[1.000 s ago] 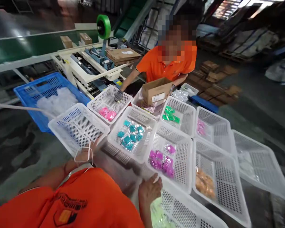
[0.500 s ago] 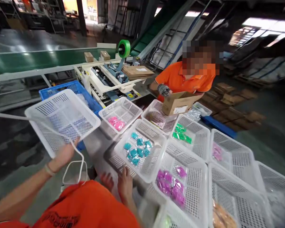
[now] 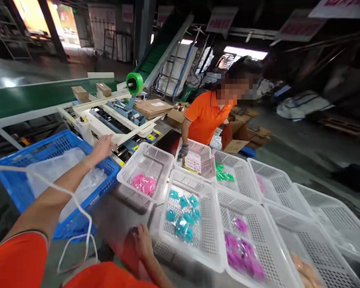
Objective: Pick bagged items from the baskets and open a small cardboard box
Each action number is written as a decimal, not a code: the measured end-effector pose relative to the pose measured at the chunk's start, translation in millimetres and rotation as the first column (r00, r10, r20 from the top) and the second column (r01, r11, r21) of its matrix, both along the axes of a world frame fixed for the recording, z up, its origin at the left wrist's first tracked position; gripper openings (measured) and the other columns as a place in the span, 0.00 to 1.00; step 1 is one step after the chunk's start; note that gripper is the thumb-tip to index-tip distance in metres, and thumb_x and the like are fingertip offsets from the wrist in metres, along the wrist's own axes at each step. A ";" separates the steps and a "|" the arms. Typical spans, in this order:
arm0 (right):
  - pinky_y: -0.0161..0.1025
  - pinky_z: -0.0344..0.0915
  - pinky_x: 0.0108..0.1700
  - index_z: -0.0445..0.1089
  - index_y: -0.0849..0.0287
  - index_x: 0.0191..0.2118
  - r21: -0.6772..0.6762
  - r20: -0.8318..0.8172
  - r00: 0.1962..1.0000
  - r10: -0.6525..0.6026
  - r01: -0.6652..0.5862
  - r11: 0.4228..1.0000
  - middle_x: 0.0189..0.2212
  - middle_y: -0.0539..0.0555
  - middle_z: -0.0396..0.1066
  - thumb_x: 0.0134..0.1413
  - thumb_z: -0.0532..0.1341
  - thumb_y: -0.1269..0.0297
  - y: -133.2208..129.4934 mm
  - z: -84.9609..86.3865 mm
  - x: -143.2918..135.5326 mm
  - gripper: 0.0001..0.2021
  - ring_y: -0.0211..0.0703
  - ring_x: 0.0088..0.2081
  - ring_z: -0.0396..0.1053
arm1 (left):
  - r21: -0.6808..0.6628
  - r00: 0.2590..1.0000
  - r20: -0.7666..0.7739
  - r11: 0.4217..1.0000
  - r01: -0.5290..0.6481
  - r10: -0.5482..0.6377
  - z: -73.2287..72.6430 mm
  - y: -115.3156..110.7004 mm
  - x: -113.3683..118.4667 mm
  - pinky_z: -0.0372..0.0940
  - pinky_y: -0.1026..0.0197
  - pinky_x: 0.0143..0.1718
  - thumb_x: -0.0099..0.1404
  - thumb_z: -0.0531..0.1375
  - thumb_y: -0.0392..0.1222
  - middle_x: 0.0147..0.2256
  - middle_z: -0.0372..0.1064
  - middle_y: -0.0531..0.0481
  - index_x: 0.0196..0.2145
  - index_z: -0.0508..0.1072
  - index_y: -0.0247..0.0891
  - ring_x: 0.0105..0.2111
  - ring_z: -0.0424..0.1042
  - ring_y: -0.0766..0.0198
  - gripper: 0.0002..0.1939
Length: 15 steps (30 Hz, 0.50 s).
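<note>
Neither grip holds anything: left hand [image 3: 101,147] spread above blue crate [image 3: 15,160], right hand [image 3: 142,244] flat beside teal-packet basket [image 3: 168,240].

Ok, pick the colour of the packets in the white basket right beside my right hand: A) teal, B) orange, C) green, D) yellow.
A: the right hand rests flat on the table by the near corner of the white basket, and the packets in it are teal.
</note>
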State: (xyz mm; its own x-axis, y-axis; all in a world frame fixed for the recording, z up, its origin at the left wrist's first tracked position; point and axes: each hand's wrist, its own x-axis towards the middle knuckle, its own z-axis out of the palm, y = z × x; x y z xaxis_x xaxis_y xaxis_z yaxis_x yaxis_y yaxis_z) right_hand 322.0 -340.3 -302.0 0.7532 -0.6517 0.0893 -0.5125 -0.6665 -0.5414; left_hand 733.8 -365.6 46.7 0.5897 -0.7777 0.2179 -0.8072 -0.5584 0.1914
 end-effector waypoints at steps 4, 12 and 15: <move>0.66 0.75 0.64 0.79 0.64 0.61 -0.054 0.000 0.962 -0.273 0.273 0.961 0.62 0.73 0.77 0.76 0.56 0.49 -23.7 -36.8 60.5 0.27 0.73 0.65 0.75 | -0.018 0.968 -0.015 0.968 0.251 -0.251 18.1 -134.5 46.6 0.65 0.48 0.69 0.77 0.57 0.36 0.66 0.71 0.29 0.68 0.70 0.29 0.68 0.69 0.44 0.25; 0.74 0.73 0.65 0.74 0.51 0.71 -0.096 -0.033 0.897 -0.442 0.437 0.894 0.66 0.66 0.75 0.74 0.54 0.49 -26.2 -73.5 54.1 0.28 0.72 0.69 0.71 | -0.061 0.905 0.006 0.903 0.425 -0.425 21.7 -335.6 66.9 0.53 0.45 0.77 0.74 0.61 0.36 0.71 0.61 0.18 0.67 0.66 0.16 0.75 0.57 0.39 0.29; 0.75 0.77 0.59 0.77 0.44 0.69 -0.165 -0.047 0.893 -0.448 0.436 0.885 0.61 0.62 0.80 0.69 0.58 0.53 -19.2 -83.9 46.2 0.27 0.74 0.65 0.76 | -0.086 0.913 -0.008 0.910 0.406 -0.408 20.2 -386.6 72.8 0.50 0.39 0.77 0.73 0.62 0.36 0.73 0.56 0.15 0.70 0.63 0.14 0.77 0.52 0.34 0.34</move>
